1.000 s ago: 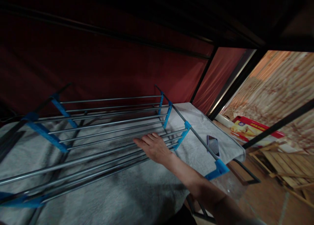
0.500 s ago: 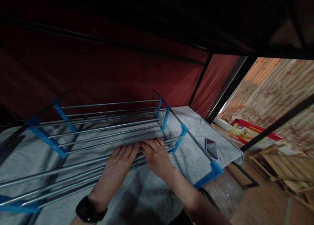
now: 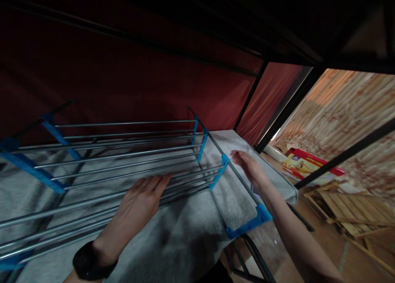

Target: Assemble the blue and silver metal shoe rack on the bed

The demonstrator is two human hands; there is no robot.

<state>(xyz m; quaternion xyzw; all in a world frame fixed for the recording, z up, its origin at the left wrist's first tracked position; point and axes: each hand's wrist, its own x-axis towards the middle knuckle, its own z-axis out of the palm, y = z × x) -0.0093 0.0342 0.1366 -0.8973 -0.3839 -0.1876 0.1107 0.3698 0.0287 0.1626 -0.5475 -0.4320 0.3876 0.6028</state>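
Observation:
A rack of several long steel tubes [image 3: 123, 157] joined by blue plastic brackets [image 3: 219, 172] lies on its side on a grey blanket [image 3: 179, 237]. My left hand [image 3: 138, 202], with a black watch on its wrist, lies flat on the nearest tubes with fingers stretched out. My right hand [image 3: 248, 167] hovers at the rack's right end, beside the dark side tube, fingers extended and holding nothing. It hides the phone that lay on the blanket there.
A dark red fabric wall [image 3: 123, 85] and black frame bars [image 3: 342, 155] enclose the space overhead and to the right. Beyond lie a red and yellow box [image 3: 304, 163] and wooden slats [image 3: 348, 209] on a brown floor. The blanket's right edge drops off near the box.
My right hand has left the tubes and moved right to the rack's end. My left hand, which came in half a second ago, stays flat on the tubes. The view shifted slightly right.

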